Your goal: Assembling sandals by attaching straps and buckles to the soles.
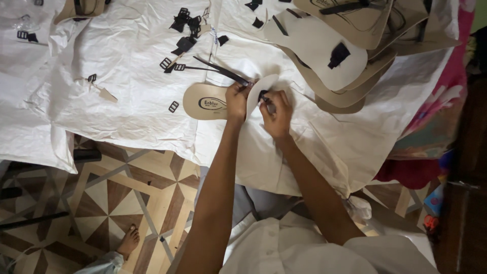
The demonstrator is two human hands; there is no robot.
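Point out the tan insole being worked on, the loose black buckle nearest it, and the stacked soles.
tan insole [203, 103], head view, flat heel end.
black buckle [173, 106], head view, frame centre.
stacked soles [314, 48], head view, pale top sole.

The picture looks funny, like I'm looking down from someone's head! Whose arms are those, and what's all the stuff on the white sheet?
You guessed right: the camera sits on a person's head and looks down, so the two arms are that person's own. There is no machine here, only bare hands.

The left hand grips a tan sandal sole, bent upward near the fingers. The right hand pinches a small black piece against that sole.

Everything lies on a crinkled white sheet. On it are thin black straps, little black buckles and, at the top right, a stack of more soles, tan and white ones.

Below the sheet you can see a patterned floor and a bare foot; I cannot tell whose it is.
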